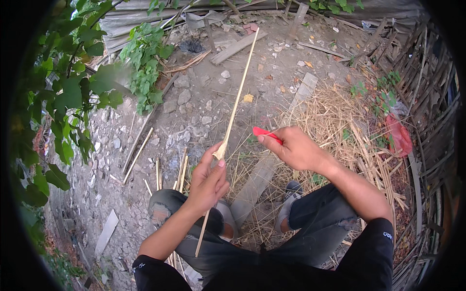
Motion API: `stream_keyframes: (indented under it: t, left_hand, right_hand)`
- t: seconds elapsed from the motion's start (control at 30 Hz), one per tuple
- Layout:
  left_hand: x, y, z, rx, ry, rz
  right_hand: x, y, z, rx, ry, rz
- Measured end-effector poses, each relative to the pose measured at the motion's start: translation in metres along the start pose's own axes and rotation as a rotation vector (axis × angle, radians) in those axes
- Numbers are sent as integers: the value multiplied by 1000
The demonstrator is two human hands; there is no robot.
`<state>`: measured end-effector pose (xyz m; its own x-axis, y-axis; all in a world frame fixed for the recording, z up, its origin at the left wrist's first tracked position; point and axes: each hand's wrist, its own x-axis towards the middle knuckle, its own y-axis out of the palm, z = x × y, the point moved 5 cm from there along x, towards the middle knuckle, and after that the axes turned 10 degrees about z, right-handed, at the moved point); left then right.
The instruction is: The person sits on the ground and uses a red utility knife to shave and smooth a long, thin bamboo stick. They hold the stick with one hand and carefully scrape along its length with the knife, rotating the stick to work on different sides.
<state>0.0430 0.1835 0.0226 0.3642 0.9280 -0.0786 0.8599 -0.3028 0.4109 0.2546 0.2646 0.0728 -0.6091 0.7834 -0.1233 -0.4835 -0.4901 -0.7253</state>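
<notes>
My left hand (205,183) is closed around a long, thin, pale stick (239,97). It slants from above my left thigh up and away to the far side. A wider, cream-coloured clump shows on the stick at my fingertips. My right hand (300,148) grips a slim red tool (264,134) with thumb and fingers, to the right of the stick and apart from it. Most of the tool is covered by the hand, and I cannot make out a blade.
Pale slivers and shavings (320,116) cover the ground at right. Several cut sticks (183,172) stand by my left knee. A weathered plank (255,182) lies between my feet. Leafy vines (73,92) hang at left, and a red plastic bag (399,136) rests near the stick fence (429,97).
</notes>
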Motion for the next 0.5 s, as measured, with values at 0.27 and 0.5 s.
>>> stream_keyframes:
  t: [0.27, 0.5]
  left_hand:
    - [12, 1, 20, -92, -54, -28]
    - [5, -7, 23, -134, -199, -40]
  right_hand:
    - [16, 45, 14, -104, 43, 205]
    - [33, 36, -6, -164, 79, 73]
